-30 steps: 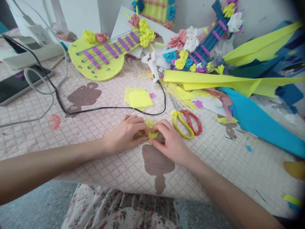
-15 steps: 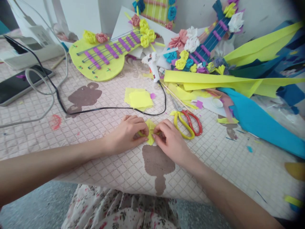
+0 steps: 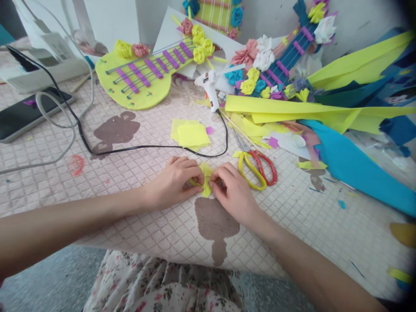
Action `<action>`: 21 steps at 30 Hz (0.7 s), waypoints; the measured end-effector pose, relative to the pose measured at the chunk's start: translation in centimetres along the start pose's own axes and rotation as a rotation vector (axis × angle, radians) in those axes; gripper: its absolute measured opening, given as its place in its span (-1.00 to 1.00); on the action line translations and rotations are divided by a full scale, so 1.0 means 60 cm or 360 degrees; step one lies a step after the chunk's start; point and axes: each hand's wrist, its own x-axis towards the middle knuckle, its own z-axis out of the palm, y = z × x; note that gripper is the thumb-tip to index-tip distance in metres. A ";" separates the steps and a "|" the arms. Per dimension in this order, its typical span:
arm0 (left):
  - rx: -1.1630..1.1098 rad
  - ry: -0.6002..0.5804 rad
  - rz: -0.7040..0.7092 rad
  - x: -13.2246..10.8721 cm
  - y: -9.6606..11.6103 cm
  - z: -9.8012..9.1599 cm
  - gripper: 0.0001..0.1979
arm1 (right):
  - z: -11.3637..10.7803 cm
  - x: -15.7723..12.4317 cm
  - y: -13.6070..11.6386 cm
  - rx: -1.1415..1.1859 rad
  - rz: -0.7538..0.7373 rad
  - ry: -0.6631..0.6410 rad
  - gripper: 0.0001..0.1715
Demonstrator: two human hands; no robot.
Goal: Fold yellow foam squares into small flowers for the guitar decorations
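My left hand and my right hand meet over a small folded piece of yellow paper lying on the quilted cloth. Both hands pinch it with closed fingertips, the left from its left side, the right from its right side. Most of the paper is hidden under my fingers. A small stack of yellow paper squares lies just beyond my hands. Scissors with one yellow and one red handle rest right beside my right hand.
A white glue gun with a black cord lies behind the squares. Yellow and blue craft guitars with paper flowers stand at the back. Yellow and blue foam sheets pile up on the right. A phone lies far left.
My right fingers have shifted slightly on the yellow paper, folding it tighter against the cloth. The left hand has stayed where it was.
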 end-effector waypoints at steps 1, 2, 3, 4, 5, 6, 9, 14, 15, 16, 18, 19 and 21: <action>-0.0002 0.0000 -0.0002 0.000 0.000 0.000 -0.94 | 0.000 0.000 0.000 -0.0005 0.0000 0.0001 -0.87; -0.0003 -0.0002 -0.0004 0.000 0.000 0.000 -0.95 | 0.000 0.000 0.000 -0.0010 0.0000 0.0001 -0.86; -0.0003 -0.0003 -0.0009 0.000 0.000 0.000 -0.96 | 0.000 -0.001 0.000 -0.0016 -0.0001 0.0003 -0.86; -0.0001 -0.0004 -0.0012 0.000 0.000 0.000 -0.96 | 0.000 -0.001 0.000 -0.0021 -0.0004 0.0006 -0.86; 0.0001 -0.0006 -0.0015 0.000 0.000 0.000 -0.95 | 0.000 -0.001 0.000 -0.0027 -0.0004 0.0008 -0.86; 0.0001 -0.0005 -0.0017 0.001 0.001 0.000 -0.95 | 0.001 -0.001 0.000 -0.0031 -0.0005 0.0010 -0.86; 0.0003 0.0001 -0.0018 0.000 0.002 0.000 -0.94 | 0.002 -0.002 0.001 -0.0042 -0.0011 0.0022 -0.87; 0.0015 0.0011 -0.0011 0.000 0.001 0.001 -0.93 | 0.003 -0.001 0.001 -0.0036 -0.0008 0.0025 -0.87; 0.0016 0.0008 -0.0010 0.000 0.001 0.001 -0.93 | 0.003 -0.001 0.001 -0.0036 -0.0005 0.0024 -0.87; 0.0017 0.0004 -0.0010 0.000 0.001 0.001 -0.94 | 0.003 -0.001 0.000 -0.0037 -0.0004 0.0023 -0.87; 0.0017 0.0002 -0.0006 0.001 0.001 0.001 -0.94 | 0.003 -0.001 0.000 -0.0047 -0.0005 0.0024 -0.87; 0.0016 -0.0002 -0.0004 0.001 0.001 0.001 -0.95 | 0.003 -0.001 -0.001 -0.0052 -0.0005 0.0025 -0.87; 0.0012 0.0000 -0.0008 0.001 0.002 0.002 -0.95 | 0.003 0.000 -0.001 -0.0053 -0.0004 0.0022 -0.87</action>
